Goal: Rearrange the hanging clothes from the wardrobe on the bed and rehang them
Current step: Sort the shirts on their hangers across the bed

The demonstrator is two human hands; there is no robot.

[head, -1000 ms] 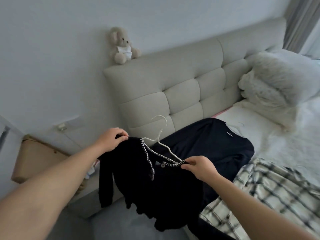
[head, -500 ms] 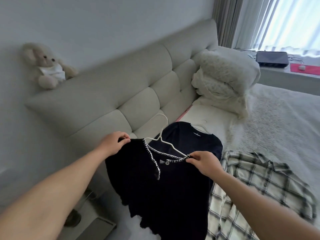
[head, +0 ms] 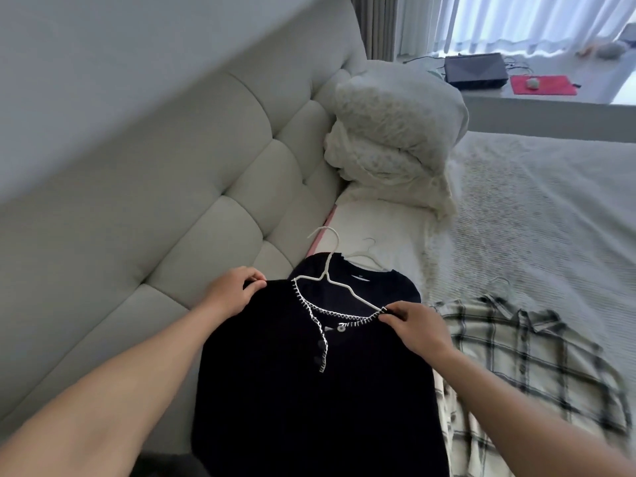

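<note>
A black knit top (head: pixel 303 390) with white-stitched neckline hangs on a white hanger (head: pixel 328 270) in front of me. My left hand (head: pixel 234 290) pinches its left shoulder. My right hand (head: pixel 418 325) pinches the right shoulder at the neckline's end. Behind it a dark navy top (head: pixel 385 287) lies on the bed on another white hanger (head: pixel 370 258). To the right a plaid shirt (head: pixel 526 366) lies flat on the bed (head: pixel 550 218), a hanger hook showing at its collar.
A tufted beige headboard (head: pixel 206 187) runs along the left. White pillows and a folded blanket (head: pixel 395 139) are stacked at the bed's head. Beyond the bed a ledge holds a dark box (head: pixel 476 70) and a red mat (head: pixel 543 85) by curtains.
My view has swung right, away from the teddy bear and toward the window. Both hands still hold the black top by its shoulders, now over the navy top on the bed.
</note>
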